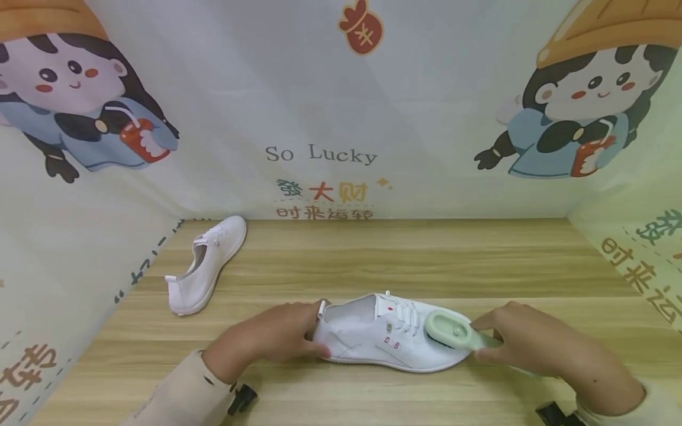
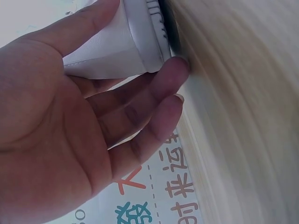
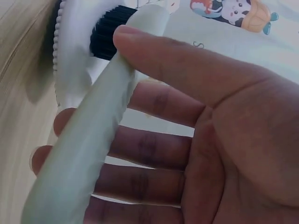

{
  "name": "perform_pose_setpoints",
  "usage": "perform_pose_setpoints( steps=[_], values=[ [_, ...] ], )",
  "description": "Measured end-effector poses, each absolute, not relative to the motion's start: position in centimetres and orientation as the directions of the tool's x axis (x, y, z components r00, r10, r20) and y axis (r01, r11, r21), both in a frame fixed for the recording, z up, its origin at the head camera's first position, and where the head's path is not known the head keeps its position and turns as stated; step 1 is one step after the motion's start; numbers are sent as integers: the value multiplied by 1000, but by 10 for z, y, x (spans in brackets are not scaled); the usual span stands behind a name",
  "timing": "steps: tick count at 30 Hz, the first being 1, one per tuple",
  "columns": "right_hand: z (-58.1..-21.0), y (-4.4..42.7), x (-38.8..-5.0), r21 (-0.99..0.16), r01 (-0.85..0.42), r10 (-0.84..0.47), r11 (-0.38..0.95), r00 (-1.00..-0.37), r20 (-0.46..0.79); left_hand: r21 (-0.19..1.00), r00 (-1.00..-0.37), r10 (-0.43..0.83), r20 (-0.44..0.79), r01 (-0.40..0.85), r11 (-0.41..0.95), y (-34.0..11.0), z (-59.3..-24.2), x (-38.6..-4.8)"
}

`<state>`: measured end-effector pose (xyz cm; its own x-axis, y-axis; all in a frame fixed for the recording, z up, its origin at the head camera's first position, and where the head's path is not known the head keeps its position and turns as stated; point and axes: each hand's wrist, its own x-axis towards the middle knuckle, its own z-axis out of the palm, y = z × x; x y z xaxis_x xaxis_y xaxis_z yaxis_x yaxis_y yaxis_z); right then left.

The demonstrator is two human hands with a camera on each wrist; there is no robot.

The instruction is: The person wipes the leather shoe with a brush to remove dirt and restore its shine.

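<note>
While the white laced shoe [image 1: 373, 349] lies between the left hand [image 1: 277, 334] and the right hand [image 1: 524, 340], sole toward the surface [image 1: 383, 254], its long axis runs from side to side, heel at the left, toe at the right. The green brush [image 1: 453, 330] sits over the toe, dark bristles [image 3: 106, 35] against the upper, handle [image 3: 86, 130] pointing right. The left hand grips the heel between thumb and fingers and is the nearer; the right hand pinches the handle, its own contact with the toe not discernible. A second white shoe [image 1: 209, 277] lies well apart, at the rear left.
</note>
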<state>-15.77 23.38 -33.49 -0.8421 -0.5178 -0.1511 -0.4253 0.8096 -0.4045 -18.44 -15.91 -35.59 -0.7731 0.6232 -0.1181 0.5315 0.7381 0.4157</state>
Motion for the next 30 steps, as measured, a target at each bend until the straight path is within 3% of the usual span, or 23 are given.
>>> perform_pose_setpoints(
  steps=[15,23,30],
  values=[
    [-334,240,-165,-262,-412,-451,873,-886,-109,413,-755,649,-93,564,715,-158,-356,-184],
    [-336,236,-168,-281,-428,-451,859,-892,-20,452,-747,660,-85,561,693,-160,-359,-184],
    [-335,235,-169,-339,-429,-465,837,-885,-29,515,-736,673,-73,550,657,-160,-359,-184]
  ],
)
